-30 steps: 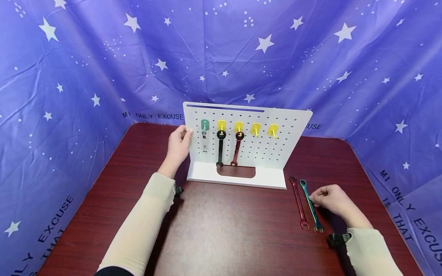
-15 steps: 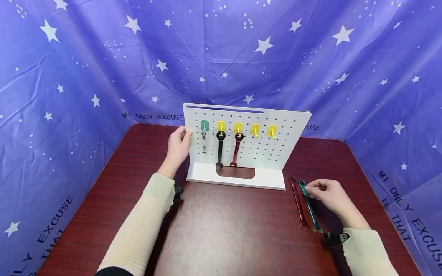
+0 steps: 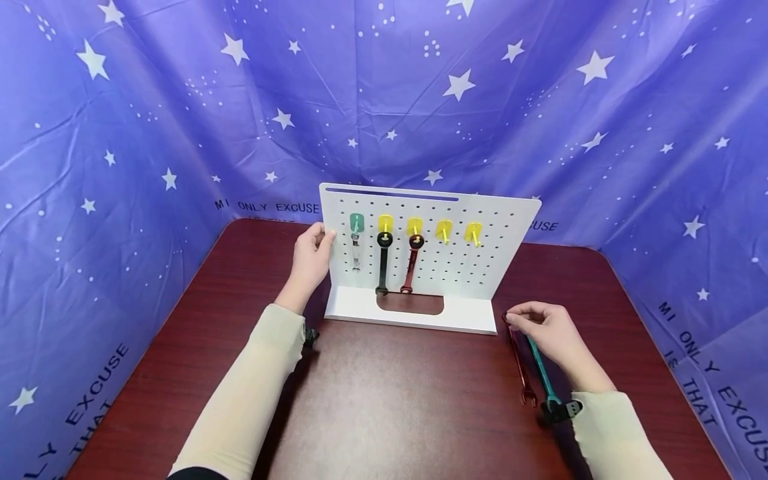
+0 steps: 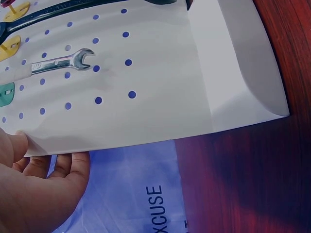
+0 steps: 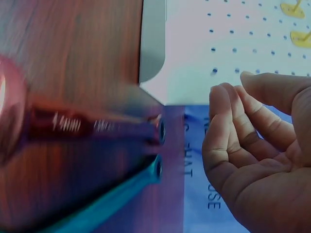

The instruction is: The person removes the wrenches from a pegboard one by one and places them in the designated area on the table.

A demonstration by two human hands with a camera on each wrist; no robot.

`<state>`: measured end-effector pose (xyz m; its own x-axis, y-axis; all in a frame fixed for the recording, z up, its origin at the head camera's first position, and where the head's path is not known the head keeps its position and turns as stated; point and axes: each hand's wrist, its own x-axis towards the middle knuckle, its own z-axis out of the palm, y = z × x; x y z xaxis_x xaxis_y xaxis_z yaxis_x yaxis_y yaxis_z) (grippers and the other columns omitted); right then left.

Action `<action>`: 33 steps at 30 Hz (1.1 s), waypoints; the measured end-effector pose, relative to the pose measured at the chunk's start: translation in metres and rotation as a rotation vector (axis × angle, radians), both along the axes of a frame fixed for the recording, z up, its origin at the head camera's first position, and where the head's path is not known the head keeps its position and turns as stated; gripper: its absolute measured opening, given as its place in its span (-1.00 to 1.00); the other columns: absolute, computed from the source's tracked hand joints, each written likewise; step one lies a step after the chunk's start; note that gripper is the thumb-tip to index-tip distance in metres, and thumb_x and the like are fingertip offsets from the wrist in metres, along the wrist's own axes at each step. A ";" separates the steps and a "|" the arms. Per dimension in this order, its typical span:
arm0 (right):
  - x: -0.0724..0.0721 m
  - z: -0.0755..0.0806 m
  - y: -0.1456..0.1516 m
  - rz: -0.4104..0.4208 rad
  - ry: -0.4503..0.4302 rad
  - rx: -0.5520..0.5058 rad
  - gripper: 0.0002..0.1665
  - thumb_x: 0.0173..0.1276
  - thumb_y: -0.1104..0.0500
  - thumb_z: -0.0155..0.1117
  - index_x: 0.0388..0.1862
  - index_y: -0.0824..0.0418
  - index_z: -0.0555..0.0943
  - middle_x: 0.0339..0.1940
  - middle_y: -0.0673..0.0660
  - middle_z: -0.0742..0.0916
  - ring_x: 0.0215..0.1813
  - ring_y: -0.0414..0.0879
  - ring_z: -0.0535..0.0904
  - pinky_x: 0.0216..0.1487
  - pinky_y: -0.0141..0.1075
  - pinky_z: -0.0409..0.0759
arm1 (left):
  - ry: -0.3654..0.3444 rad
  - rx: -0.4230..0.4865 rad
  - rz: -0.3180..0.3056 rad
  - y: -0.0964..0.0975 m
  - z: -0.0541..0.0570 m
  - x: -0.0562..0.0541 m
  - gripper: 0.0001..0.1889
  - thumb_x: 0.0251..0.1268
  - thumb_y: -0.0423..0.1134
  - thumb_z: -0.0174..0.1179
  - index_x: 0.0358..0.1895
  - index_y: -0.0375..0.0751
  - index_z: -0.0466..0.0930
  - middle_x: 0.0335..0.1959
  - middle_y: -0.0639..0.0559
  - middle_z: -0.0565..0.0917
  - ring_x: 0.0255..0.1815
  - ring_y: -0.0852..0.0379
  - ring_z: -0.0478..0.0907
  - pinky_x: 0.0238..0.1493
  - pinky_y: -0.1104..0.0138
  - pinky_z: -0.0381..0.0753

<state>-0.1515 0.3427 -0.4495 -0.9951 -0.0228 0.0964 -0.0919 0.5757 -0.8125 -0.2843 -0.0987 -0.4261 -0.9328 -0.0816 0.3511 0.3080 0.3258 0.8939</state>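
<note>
My left hand (image 3: 312,253) grips the left edge of a white pegboard (image 3: 462,263), thumb in front and fingers behind. On the board hang a small silver wrench (image 4: 63,63), a black wrench (image 3: 383,270) and a dark red wrench (image 3: 411,270). My right hand (image 3: 552,333) hovers around the ring ends of two wrenches lying on the table. One is a red wrench (image 3: 521,373) marked 14mm, the other a teal wrench (image 3: 546,377), partly covered by my hand and wrist. In the right wrist view my fingers are loosely bent, thumb and fingertips apart, holding nothing.
Two yellow hooks (image 3: 444,231) on the board's right side bear nothing. A green hook (image 3: 357,221) carries the silver wrench. The dark red wood table (image 3: 396,400) spreads out in front. A purple star-printed curtain (image 3: 384,87) surrounds it.
My right hand has moved left and slightly up, from the teal wrench to the ring end of the red one. Both wrenches still lie on the table. My left hand keeps its hold.
</note>
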 end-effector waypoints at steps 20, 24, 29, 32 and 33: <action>-0.019 0.013 -0.056 0.055 0.038 -0.014 -0.77 0.37 0.24 0.43 -0.07 0.37 0.74 -0.30 0.15 0.79 -0.24 0.06 0.72 -0.25 -0.40 0.56 | 0.008 -0.014 0.000 0.004 -0.003 0.000 -0.83 0.58 -0.29 0.12 -0.10 -0.35 0.60 -0.21 -0.22 0.75 -0.37 -0.10 0.59 -0.46 0.32 0.46; -0.024 0.011 -0.065 0.053 0.059 -0.009 -0.75 0.37 0.25 0.43 -0.07 0.40 0.73 -0.32 0.14 0.79 -0.27 0.01 0.70 -0.27 -0.40 0.54 | -0.001 -0.009 0.002 0.004 -0.003 0.000 -0.83 0.58 -0.29 0.12 -0.10 -0.35 0.61 -0.22 -0.22 0.75 -0.37 -0.13 0.58 -0.47 0.33 0.44; -0.031 0.010 -0.077 0.047 0.081 -0.024 -0.75 0.36 0.25 0.44 -0.07 0.39 0.74 -0.33 0.13 0.78 -0.31 -0.05 0.68 -0.31 -0.39 0.53 | 0.004 -0.010 0.008 0.002 -0.002 0.001 -0.84 0.58 -0.30 0.11 -0.10 -0.36 0.61 -0.22 -0.22 0.75 -0.38 -0.11 0.58 -0.48 0.34 0.45; -0.035 0.011 -0.085 0.041 0.094 -0.032 -0.77 0.35 0.25 0.45 -0.08 0.37 0.75 -0.35 0.12 0.78 -0.33 -0.09 0.66 -0.34 -0.38 0.52 | 0.013 -0.012 0.009 0.002 -0.001 0.001 -0.84 0.58 -0.31 0.11 -0.11 -0.36 0.60 -0.22 -0.22 0.75 -0.39 -0.08 0.59 -0.49 0.34 0.45; -0.036 0.012 -0.088 0.041 0.098 -0.032 -0.77 0.35 0.26 0.45 -0.08 0.36 0.75 -0.35 0.12 0.78 -0.34 -0.10 0.65 -0.34 -0.37 0.51 | 0.016 -0.012 0.009 0.002 -0.001 0.000 -0.84 0.58 -0.31 0.11 -0.11 -0.36 0.60 -0.22 -0.22 0.75 -0.39 -0.08 0.59 -0.49 0.34 0.45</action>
